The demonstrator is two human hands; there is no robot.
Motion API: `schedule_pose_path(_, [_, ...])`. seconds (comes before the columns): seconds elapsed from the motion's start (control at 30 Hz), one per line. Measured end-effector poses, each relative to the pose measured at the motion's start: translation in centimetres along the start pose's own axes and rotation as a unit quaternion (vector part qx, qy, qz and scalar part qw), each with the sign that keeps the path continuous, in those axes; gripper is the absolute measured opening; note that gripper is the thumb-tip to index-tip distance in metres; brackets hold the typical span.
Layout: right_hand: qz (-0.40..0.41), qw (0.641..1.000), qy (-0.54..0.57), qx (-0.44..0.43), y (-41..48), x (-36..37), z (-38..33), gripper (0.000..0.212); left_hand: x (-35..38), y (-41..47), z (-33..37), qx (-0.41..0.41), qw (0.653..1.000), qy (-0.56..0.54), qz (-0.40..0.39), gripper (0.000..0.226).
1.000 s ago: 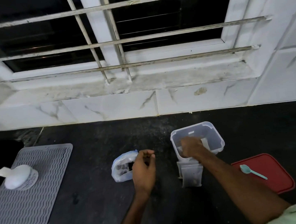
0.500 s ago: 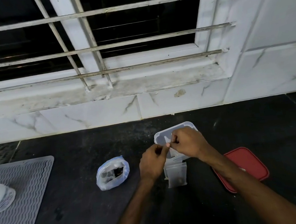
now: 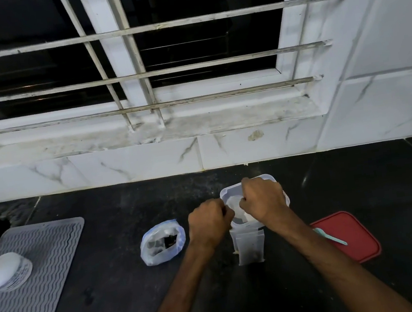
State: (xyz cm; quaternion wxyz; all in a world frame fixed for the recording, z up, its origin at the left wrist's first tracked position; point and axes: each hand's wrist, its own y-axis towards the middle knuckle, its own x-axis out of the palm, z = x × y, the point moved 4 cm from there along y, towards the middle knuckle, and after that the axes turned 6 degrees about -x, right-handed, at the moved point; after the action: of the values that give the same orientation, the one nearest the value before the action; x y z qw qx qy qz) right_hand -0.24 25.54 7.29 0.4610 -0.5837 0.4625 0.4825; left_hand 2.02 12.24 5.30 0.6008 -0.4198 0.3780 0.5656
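A clear plastic container (image 3: 272, 179) stands open on the black counter. Over its mouth, my left hand (image 3: 209, 220) and my right hand (image 3: 262, 200) each pinch an edge of a small clear pouch (image 3: 235, 205) and hold it between them. In front of the container, small flat clear pouches (image 3: 250, 248) with dark contents stand propped against its wall. A zip bag (image 3: 162, 242) with a blue rim and dark pieces inside lies to the left of my left hand.
A red lid (image 3: 352, 238) lies to the right with a light blue spoon (image 3: 330, 236) on it. A grey ribbed mat (image 3: 33, 283) at the left carries a white bottle (image 3: 4, 271). White tiled wall and barred window rise behind the counter (image 3: 113, 299).
My left hand left the zip bag and joined my right hand over the container. Both now hold a small pouch, its edges drawn a little further apart.
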Motion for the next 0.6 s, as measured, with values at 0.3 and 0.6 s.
schedule_pose_path(0.3, [0.078, 0.989, 0.031, -0.122, -0.4, -1.7, -1.5, 0.027, -0.8, 0.0, -1.6, -0.013, 0.999, -0.045, -0.007, 0.033])
schedule_pose_path(0.6, [-0.038, 0.972, 0.082, -0.216, -2.1, -0.8, -0.8, 0.031, -0.4, 0.0, -1.7, 0.023, 0.991, -0.126, -0.040, 0.028])
